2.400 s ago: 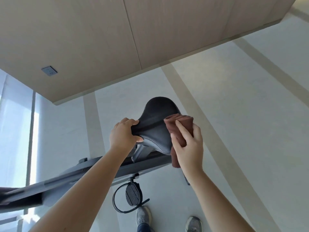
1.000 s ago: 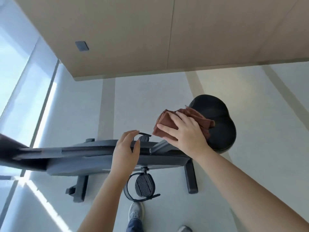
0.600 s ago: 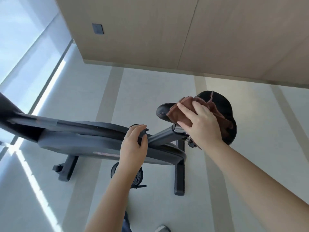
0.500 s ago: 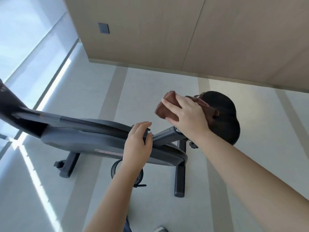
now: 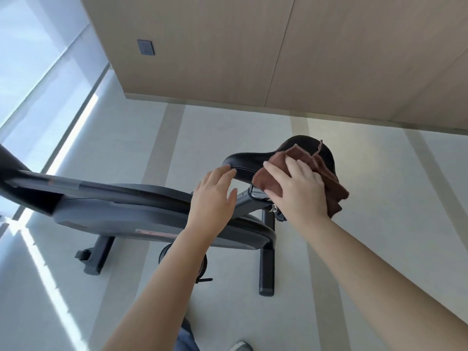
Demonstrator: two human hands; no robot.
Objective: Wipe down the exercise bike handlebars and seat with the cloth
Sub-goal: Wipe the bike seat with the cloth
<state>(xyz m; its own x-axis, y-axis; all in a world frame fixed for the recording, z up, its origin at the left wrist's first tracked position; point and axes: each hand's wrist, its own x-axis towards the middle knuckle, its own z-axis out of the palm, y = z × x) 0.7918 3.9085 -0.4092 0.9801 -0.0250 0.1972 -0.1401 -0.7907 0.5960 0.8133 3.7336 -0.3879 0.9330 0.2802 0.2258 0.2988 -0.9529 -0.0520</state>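
The exercise bike's black seat (image 5: 247, 160) sits at centre right on its grey post. A brown cloth (image 5: 331, 183) lies bunched over the seat's near side and partly hangs below it. My right hand (image 5: 300, 190) lies on the cloth with fingers spread flat, pressing it against the seat. My left hand (image 5: 212, 196) is open, and its fingertips touch the seat's narrow nose. The dark bike frame (image 5: 121, 206) runs off to the left. A black stem (image 5: 6, 160) leaves the view there, and the handlebars are out of sight.
The bike stands on a pale floor on a rear foot bar (image 5: 266, 269) and a front foot bar (image 5: 97, 257). A pedal (image 5: 202, 266) shows behind my left forearm. A wooden wall with a socket (image 5: 145, 50) is behind, a window to the left, my shoe (image 5: 240, 347) below.
My left hand left the frame knob and reached up to the seat's nose. My right hand slid the cloth back along the seat toward its wide end.
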